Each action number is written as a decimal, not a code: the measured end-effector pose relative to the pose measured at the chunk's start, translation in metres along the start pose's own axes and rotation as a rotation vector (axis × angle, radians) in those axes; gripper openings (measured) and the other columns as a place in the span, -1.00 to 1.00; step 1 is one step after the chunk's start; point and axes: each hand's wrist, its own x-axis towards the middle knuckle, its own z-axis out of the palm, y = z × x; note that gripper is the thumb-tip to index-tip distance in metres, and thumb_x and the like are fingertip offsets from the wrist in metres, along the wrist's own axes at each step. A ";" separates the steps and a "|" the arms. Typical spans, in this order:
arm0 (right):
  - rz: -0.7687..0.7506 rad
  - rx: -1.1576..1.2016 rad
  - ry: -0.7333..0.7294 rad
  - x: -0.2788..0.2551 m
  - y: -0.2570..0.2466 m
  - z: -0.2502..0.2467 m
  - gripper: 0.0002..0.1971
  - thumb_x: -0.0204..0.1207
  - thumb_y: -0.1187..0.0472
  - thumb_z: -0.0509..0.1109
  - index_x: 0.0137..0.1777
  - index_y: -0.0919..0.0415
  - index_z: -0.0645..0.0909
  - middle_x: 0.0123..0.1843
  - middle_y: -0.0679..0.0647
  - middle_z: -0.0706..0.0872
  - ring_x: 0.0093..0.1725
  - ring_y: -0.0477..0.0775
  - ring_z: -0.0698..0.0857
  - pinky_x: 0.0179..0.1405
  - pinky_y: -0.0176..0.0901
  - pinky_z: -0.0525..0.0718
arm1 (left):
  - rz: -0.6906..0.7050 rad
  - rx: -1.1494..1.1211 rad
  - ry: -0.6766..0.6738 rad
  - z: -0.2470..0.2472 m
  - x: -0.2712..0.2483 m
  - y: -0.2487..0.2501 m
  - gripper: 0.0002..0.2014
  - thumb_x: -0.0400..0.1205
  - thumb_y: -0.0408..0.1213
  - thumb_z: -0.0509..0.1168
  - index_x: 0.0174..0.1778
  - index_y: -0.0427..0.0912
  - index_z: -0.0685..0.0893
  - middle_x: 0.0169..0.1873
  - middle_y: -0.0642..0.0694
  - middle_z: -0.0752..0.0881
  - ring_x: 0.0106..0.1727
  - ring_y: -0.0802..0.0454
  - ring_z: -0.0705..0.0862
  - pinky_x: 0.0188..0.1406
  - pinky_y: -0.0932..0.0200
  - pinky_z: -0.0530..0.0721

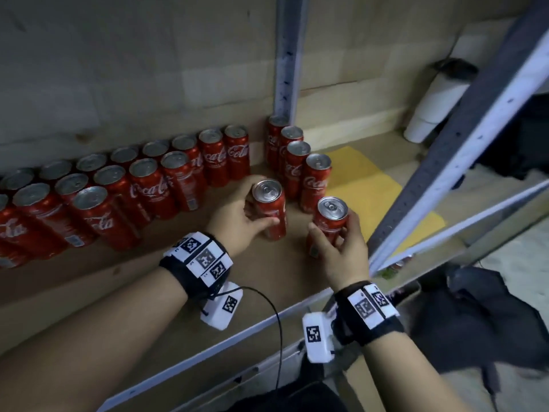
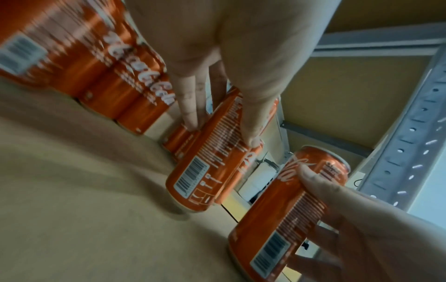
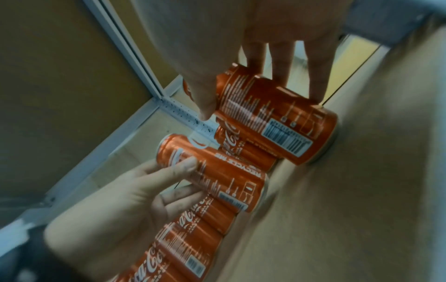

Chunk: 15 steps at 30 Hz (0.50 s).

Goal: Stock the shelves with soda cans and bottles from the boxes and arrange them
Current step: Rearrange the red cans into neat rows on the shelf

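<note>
Each hand has its grip around one upright red can on the shelf (image 1: 166,295). The left hand (image 1: 237,217) grasps the left can (image 1: 269,208), which stands just right of the near row of cans (image 1: 98,203) and near the column of cans (image 1: 297,162) running far to near. The right hand (image 1: 341,248) grasps the right can (image 1: 328,223), nearer and right, at that column's near end. Both long axes stand vertical. The cans are smooth, slim metal cylinders; the shelf board is matt brown.

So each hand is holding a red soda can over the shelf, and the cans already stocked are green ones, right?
Not quite: the stocked cans are red too, as the head view shows. The left hand and right hand do each hold a red can.
</note>
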 end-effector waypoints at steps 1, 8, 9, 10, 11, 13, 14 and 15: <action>-0.001 -0.006 0.011 -0.004 -0.001 -0.005 -0.45 0.51 0.06 0.62 0.46 -0.06 0.51 0.23 -0.01 0.79 0.19 -0.03 0.80 0.32 0.23 0.73 | -0.018 -0.060 -0.026 0.010 0.005 0.003 -0.30 0.39 -0.44 0.66 0.32 0.18 0.54 0.10 0.08 0.78 0.09 0.14 0.80 0.23 0.10 0.73; -0.040 -0.070 0.031 -0.020 -0.006 -0.018 -0.35 0.53 0.10 0.64 0.57 0.03 0.46 0.38 -0.12 0.72 0.31 -0.19 0.73 0.33 0.03 0.74 | 0.010 -0.128 -0.130 0.056 0.029 0.009 -0.32 0.41 -0.55 0.61 0.37 -0.08 0.50 0.16 -0.03 0.69 -0.04 0.31 0.74 0.01 0.32 0.76; -0.044 -0.082 0.037 -0.020 -0.006 -0.019 -0.33 0.53 0.11 0.64 0.58 0.03 0.44 0.39 -0.14 0.71 0.33 -0.21 0.72 0.36 0.01 0.72 | 0.014 -0.143 -0.141 0.059 0.033 0.010 -0.34 0.41 -0.55 0.61 0.33 -0.03 0.50 0.15 -0.01 0.68 -0.03 0.29 0.74 0.01 0.32 0.76; -0.050 -0.104 0.036 -0.019 -0.006 -0.019 -0.33 0.53 0.13 0.63 0.59 0.03 0.43 0.39 -0.17 0.70 0.34 -0.23 0.70 0.38 -0.03 0.70 | 0.018 -0.160 -0.147 0.063 0.037 0.011 -0.35 0.42 -0.57 0.59 0.29 0.02 0.49 0.14 0.02 0.68 -0.01 0.27 0.74 0.01 0.32 0.75; -0.056 -0.132 0.031 -0.018 -0.007 -0.019 -0.33 0.53 0.15 0.63 0.59 0.02 0.42 0.37 -0.19 0.69 0.34 -0.26 0.69 0.39 -0.06 0.69 | 0.023 -0.184 -0.144 0.065 0.039 0.011 -0.36 0.43 -0.59 0.58 0.25 0.06 0.49 0.14 0.03 0.67 0.02 0.21 0.74 0.04 0.28 0.76; -0.057 -0.178 0.033 -0.015 -0.005 -0.017 -0.31 0.53 0.18 0.61 0.61 0.00 0.39 0.36 -0.19 0.68 0.37 -0.25 0.67 0.44 -0.05 0.65 | 0.029 -0.221 -0.139 0.070 0.043 0.008 -0.35 0.42 -0.61 0.57 0.20 0.15 0.51 0.16 -0.01 0.69 0.13 0.05 0.74 0.15 0.14 0.76; -0.050 -0.193 0.052 -0.016 -0.002 -0.015 -0.30 0.54 0.17 0.60 0.62 -0.01 0.37 0.38 -0.16 0.68 0.39 -0.22 0.65 0.46 -0.02 0.64 | 0.022 -0.227 -0.150 0.072 0.044 0.005 -0.35 0.42 -0.61 0.58 0.18 0.17 0.53 0.16 -0.02 0.70 0.17 0.00 0.74 0.17 0.11 0.76; -0.056 -0.203 0.056 -0.016 0.000 -0.013 -0.29 0.55 0.15 0.58 0.63 -0.05 0.35 0.42 -0.13 0.67 0.43 -0.19 0.64 0.48 0.02 0.62 | 0.013 -0.232 -0.137 0.072 0.042 0.003 -0.35 0.40 -0.60 0.59 0.17 0.17 0.54 0.14 -0.02 0.71 0.18 -0.01 0.74 0.17 0.11 0.76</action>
